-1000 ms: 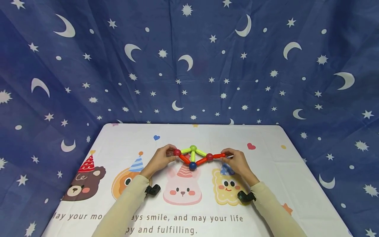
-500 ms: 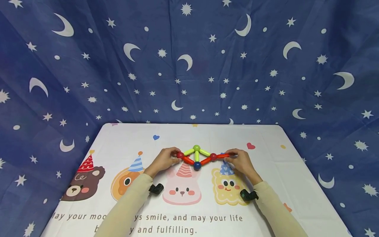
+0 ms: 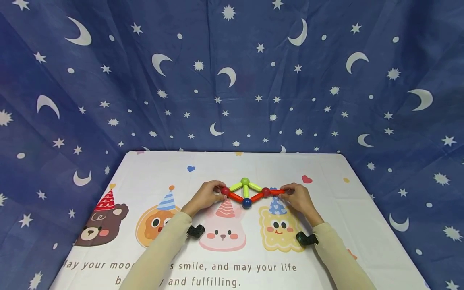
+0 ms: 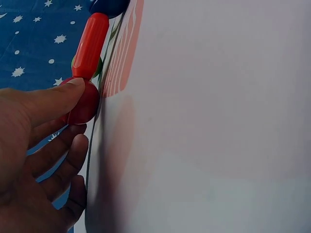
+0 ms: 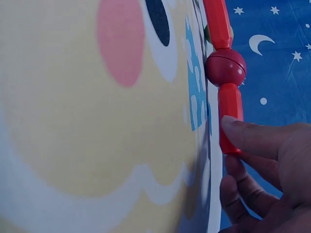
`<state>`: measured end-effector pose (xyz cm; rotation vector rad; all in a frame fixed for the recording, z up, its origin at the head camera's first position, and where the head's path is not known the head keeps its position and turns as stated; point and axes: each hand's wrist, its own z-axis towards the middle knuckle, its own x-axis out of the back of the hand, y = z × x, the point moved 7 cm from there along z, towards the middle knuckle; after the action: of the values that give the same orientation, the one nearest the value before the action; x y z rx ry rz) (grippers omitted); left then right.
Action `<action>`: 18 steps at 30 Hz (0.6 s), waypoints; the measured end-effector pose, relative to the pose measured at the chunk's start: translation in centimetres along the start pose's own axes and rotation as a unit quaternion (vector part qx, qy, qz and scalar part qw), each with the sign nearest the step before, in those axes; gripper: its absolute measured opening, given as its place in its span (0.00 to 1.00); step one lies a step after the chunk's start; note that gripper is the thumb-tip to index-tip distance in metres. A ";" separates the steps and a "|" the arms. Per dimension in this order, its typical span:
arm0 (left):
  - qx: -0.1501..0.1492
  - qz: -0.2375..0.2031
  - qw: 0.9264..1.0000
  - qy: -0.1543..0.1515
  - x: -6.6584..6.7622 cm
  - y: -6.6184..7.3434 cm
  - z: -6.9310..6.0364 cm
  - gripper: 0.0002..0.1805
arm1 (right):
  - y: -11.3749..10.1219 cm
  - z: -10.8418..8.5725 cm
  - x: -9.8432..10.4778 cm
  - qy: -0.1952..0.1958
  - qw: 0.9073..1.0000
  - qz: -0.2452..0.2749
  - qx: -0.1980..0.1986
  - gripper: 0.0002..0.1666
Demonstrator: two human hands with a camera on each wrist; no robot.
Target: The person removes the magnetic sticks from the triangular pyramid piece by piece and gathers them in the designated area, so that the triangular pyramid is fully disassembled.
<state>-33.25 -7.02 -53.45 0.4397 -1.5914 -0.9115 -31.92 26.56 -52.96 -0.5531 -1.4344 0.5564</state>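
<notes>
On tablecloth [image 3: 268,163]: "smile, and may your life", "and fulfilling."

Booth: starry curtain [image 3: 250,80], cartoon tablecloth [image 3: 326,205]

A red and lime diamond [image 3: 246,191] — balls [image 3: 247,203] at corners — extends a red rod [image 3: 277,192] rightward.

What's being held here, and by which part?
A ball-and-stick frame: left hand pinches the red ball at its left corner; right hand grips the rightmost red stick toward its outer end.
</notes>
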 end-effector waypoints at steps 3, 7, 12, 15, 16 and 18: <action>0.003 0.000 1.000 -0.001 -0.1 0.1 0.0 0.20 | 0.4 0.0 -0.2 -0.009 1.000 -0.003 -0.012 0.15; 0.003 0.000 1.000 -0.006 -0.2 0.0 0.0 0.19 | 0.4 -0.1 -0.4 -0.019 1.000 -0.008 -0.017 0.15; -0.001 -0.002 1.000 -0.011 -0.2 0.0 -0.1 0.19 | -0.3 -0.3 -0.1 -0.017 1.000 -0.007 -0.003 0.20; -0.002 -0.001 1.000 -0.013 -0.2 0.0 -0.1 0.20 | -1.3 -0.4 0.4 -0.009 1.000 0.003 0.008 0.20; -0.003 0.000 1.000 -0.013 -0.2 0.0 -0.2 0.19 | -1.8 -0.5 0.5 -0.006 1.000 0.008 0.012 0.20; -0.004 -0.001 1.000 -0.012 -0.2 0.0 -0.2 0.20 | -2.7 -0.5 0.7 -0.001 1.000 0.015 0.018 0.19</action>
<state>-33.06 -6.94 -53.58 0.4261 -1.6094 -0.9270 -31.30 24.99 -50.71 -0.5467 -1.4178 0.6053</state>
